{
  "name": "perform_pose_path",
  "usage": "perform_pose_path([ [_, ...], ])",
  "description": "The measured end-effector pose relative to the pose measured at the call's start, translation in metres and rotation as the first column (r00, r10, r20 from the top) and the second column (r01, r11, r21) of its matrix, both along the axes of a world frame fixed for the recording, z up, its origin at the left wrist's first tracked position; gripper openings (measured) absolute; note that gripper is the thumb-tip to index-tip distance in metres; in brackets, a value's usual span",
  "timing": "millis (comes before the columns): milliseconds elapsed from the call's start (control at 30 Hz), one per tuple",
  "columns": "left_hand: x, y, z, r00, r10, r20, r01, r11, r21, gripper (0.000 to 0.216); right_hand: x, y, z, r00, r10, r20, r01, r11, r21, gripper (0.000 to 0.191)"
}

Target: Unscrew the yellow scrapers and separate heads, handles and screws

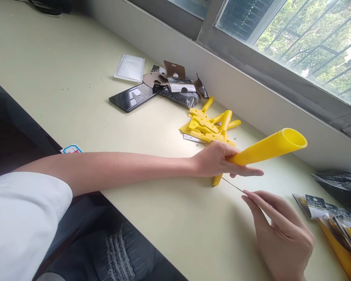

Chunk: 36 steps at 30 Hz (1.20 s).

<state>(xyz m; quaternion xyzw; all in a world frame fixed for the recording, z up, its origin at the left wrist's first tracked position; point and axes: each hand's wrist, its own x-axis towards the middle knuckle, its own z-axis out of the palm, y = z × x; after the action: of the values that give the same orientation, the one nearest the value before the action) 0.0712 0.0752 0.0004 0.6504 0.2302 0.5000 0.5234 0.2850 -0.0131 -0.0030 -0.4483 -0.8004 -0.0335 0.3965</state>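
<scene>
My left hand [222, 160] grips a yellow plastic scraper by its hollow tapered handle [269, 148], whose open end points up and to the right while its lower end [217, 180] rests on the desk. My right hand [277, 226] pinches a thin metal blade [233, 185] with thumb and fingers, and the blade's far end meets the scraper's lower end. Just beyond my left hand lies a heap of several more yellow scrapers [210, 125], with a loose metal blade [191, 138] at its near edge.
A black phone [133, 97] lies beside torn cardboard and black plastic packaging [175, 84] and a clear blister pack [130, 67]. Packaged yellow scrapers [336, 230] lie at the right. A low wall under the window [295, 31] bounds the pale desk [76, 89]. A sticker [71, 149] sits at the desk's near edge.
</scene>
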Motion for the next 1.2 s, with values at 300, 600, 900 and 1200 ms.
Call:
perform_pose_path([
  [300,-0.001,-0.001,0.0,0.999,-0.028,0.016,0.029,0.999,-0.026,0.048,-0.002,0.003,0.0,0.966,-0.254,0.043,0.256,0.934,-0.248,0.025],
  [600,-0.002,-0.002,0.002,1.0,-0.018,-0.007,0.017,1.0,-0.025,0.046,0.01,0.003,0.007,0.98,-0.18,0.085,0.199,0.855,-0.479,0.037],
  [900,-0.004,0.001,0.001,0.999,-0.05,-0.02,0.049,0.998,-0.032,0.044,0.005,0.001,0.008,0.995,-0.098,0.028,0.102,0.965,-0.242,0.015],
  [1200,-0.003,0.002,-0.001,0.998,-0.061,-0.025,0.06,0.998,-0.015,0.042,0.003,0.004,0.001,0.983,-0.169,0.078,0.181,0.965,-0.19,0.018],
])
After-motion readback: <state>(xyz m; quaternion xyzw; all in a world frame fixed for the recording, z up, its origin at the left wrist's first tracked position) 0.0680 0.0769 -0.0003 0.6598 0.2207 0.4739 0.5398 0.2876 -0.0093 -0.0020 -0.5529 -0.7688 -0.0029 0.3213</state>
